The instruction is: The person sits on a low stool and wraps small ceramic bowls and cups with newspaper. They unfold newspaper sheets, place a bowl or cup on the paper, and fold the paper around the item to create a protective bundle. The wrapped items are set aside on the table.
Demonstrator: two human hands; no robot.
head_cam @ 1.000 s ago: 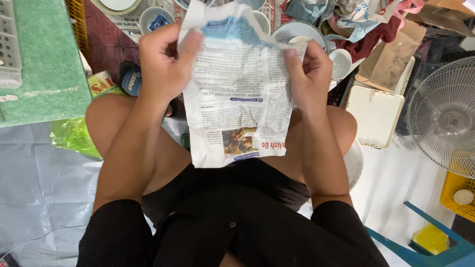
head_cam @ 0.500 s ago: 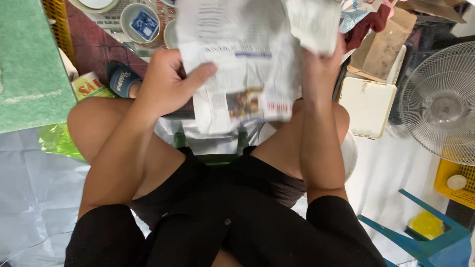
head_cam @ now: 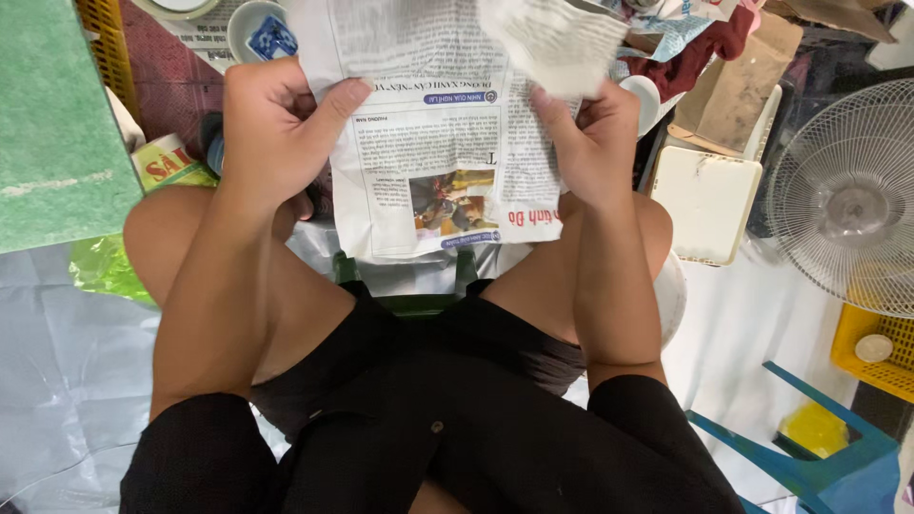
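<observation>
Soft, even daylight fills the scene, with only faint shadows between the knees. The raised flap of the newspaper [head_cam: 552,38] is smeared by motion blur; the fan [head_cam: 847,200] at the edge bulges slightly.

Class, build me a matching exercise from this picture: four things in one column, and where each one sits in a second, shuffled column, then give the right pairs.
Things
1. newspaper sheet
2. white fan
3. blue-patterned bowl
4. blue plastic chair

Places
A. bottom right corner
B. held between the left hand and the right hand
C. right edge, beside the white square lid
D. top, just beyond the left hand

Pairs: 1-B, 2-C, 3-D, 4-A
</observation>
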